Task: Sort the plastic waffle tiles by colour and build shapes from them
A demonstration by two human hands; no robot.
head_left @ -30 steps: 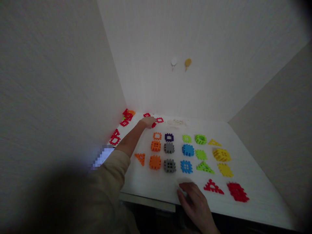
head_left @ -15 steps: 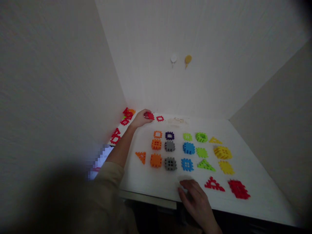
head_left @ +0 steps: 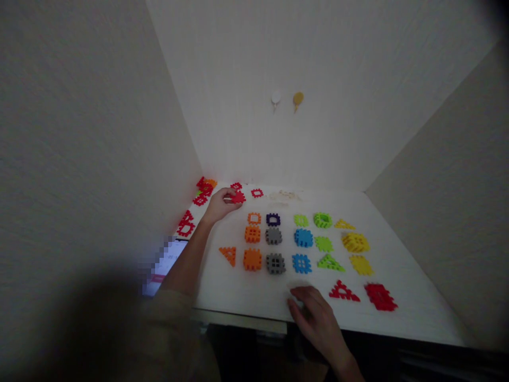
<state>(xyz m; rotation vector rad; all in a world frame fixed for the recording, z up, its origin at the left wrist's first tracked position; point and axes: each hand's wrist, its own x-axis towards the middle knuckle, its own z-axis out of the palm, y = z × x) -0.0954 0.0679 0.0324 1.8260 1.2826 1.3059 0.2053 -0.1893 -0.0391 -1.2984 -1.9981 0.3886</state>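
My left hand (head_left: pixel 219 205) reaches to the far left part of the white table and pinches a solid red square toothed building piece (head_left: pixel 239 197). Just behind it, a red window piece (head_left: pixel 236 186) lies near the back wall. A red open-frame piece (head_left: pixel 257 193) is a little to the right. At the table's front edge rests my right hand (head_left: pixel 318 321), loosely curled, thumb and fingers apart and nothing between them. A red triangle piece (head_left: pixel 343 291) and a red square stack (head_left: pixel 380 296) lie to its right.
Orange squares (head_left: pixel 252 259), grey pieces (head_left: pixel 275 263), blue pieces (head_left: pixel 302 263), green pieces (head_left: pixel 324 244) and yellow pieces (head_left: pixel 356 242) form colour groups on the table (head_left: pixel 238 292). Mixed pieces (head_left: pixel 204 187) line the left wall. A lit screen (head_left: pixel 169 265) is beside my left arm.
My left hand has drawn slightly toward me with the red square piece, uncovering the red window piece behind it. My right hand stays at the front edge; the view has shifted a little.
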